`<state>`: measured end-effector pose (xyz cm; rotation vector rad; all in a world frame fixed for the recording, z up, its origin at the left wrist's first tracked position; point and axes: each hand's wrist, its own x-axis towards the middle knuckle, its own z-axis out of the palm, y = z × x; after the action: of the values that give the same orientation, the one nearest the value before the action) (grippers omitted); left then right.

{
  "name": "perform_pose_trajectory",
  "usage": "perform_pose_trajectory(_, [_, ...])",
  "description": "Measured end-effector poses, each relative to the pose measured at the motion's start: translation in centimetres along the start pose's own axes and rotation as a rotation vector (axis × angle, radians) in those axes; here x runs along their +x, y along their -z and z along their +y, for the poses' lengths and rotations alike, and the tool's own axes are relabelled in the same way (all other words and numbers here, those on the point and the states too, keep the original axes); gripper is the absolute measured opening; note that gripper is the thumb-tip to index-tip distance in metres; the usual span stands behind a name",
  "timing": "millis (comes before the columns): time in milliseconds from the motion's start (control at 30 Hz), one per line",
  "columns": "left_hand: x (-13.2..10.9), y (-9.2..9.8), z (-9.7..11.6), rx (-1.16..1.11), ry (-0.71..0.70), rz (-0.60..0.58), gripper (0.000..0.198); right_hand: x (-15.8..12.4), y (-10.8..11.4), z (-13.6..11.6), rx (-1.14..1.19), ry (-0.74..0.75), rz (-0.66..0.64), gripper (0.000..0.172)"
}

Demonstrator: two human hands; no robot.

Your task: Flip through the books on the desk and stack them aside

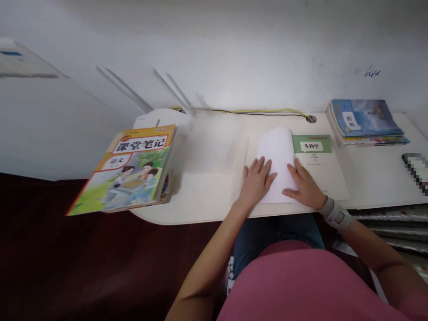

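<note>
A biology book (323, 171) with a green band across its page lies open on the white desk, near the front edge. A blank white sheet (274, 156) curves up over its left part. My left hand (257, 182) rests on this sheet with its fingers spread. On the sheet's right edge, where it meets the green-banded page, lies my right hand (306, 185), thumb apart from the fingers. A grey band is round the right wrist. Left of the book, a faint see-through sheet (209, 147) seems to lie on the desk; its edges are hard to make out.
At the left end, a stack of books (133, 171) juts over the desk edge, beside a white router (163, 116) with several antennas. A second book stack (366, 118) stands at the back right. A phone-like object (416, 171) lies far right. Cables (244, 111) run along the wall.
</note>
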<state>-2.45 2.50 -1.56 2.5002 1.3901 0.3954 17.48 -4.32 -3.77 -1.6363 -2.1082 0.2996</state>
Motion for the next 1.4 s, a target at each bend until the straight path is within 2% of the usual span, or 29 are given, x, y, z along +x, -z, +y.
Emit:
perform_pose_trajectory(133, [-1.1, 0.0, 0.5, 0.063, 0.020, -0.047, 0.060, 0.3, -0.6, -1.4, -0.029, -0.041, 0.037, 0.076])
perform_pose_trajectory(333, [-1.7, -0.5, 1.7, 0.151, -0.024, -0.091, 0.060, 0.0, -0.5, -0.8, 0.082, -0.061, 0.108, 0.069])
perform_pose_trajectory(467, [-1.5, -0.8, 2.4, 0.181, -0.057, -0.086, 0.059, -0.1, -0.4, -0.5, 0.125, -0.022, 0.117, 0.061])
perform_pose_trajectory(700, [-2.6, -1.2, 2.2, 0.187, -0.102, -0.074, 0.054, -0.3, -0.3, -0.8, 0.086, -0.024, 0.109, 0.050])
perform_pose_trajectory(933, [-3.0, -1.1, 2.3, 0.172, -0.136, -0.068, 0.052, 0.0, -0.2, -0.6, 0.073, -0.105, 0.096, 0.061])
perform_pose_trajectory(1067, [-3.3, -1.1, 2.4, 0.159, -0.170, -0.072, 0.050, 0.2, 0.1, 0.0, 0.061, -0.068, 0.067, 0.062])
perform_pose_trajectory(1200, [-3.3, -1.1, 2.0, 0.172, -0.138, -0.074, 0.054, 0.2, 0.2, 0.0, 0.053, -0.042, 0.070, 0.062])
perform_pose_trajectory(1400, [-1.9, -0.8, 2.1, 0.206, -0.121, -0.092, 0.063, 0.0, -0.5, -0.2, 0.056, -0.036, 0.136, 0.061])
